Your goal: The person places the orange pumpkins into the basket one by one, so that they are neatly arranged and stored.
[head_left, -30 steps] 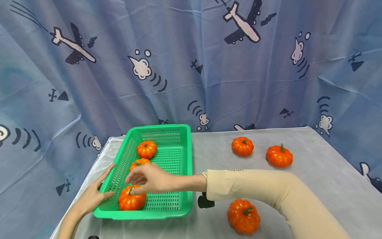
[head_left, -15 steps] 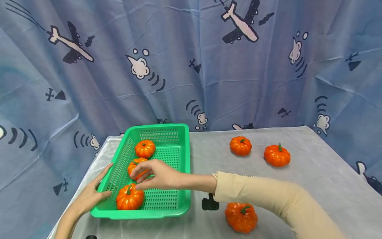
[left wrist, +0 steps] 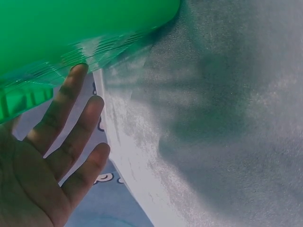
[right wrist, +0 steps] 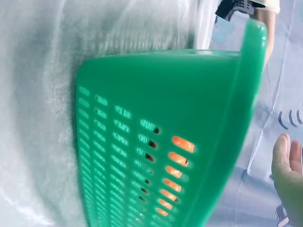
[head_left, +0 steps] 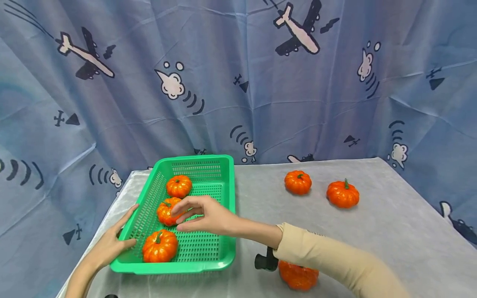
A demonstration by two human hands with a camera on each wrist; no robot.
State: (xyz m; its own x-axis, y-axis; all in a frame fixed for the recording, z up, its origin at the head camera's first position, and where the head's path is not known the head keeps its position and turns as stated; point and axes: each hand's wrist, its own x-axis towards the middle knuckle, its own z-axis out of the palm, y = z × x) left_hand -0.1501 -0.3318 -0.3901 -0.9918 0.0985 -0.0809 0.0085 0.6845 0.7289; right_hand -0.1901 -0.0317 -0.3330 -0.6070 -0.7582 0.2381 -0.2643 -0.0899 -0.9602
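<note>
A green plastic basket (head_left: 171, 268) with slotted walls stands on the left part of the table. Three orange toy pumpkins lie inside it along the left: a front pumpkin (head_left: 160, 246), a middle pumpkin (head_left: 164, 215) and a back pumpkin (head_left: 179, 186). My left hand (head_left: 108, 245) rests against the basket's left wall, fingers straight; the left wrist view shows a fingertip at the wall. Over the basket, my right hand (head_left: 212, 217) has loosely bent fingers and holds nothing. It partly covers the middle pumpkin in the head view, while the right wrist view shows it above the rim.
Outside the basket, two pumpkins sit at the back right, a nearer-left one (head_left: 297, 182) and one farther right (head_left: 343, 194). Another pumpkin (head_left: 298, 276) lies near the front, partly behind the right sleeve. A blue patterned curtain (head_left: 208, 74) hangs behind the table.
My right hand has lifted off the front pumpkin, which stays in the basket, and moved right and slightly up. The left hand keeps its place at the basket. The view has turned slightly right.
</note>
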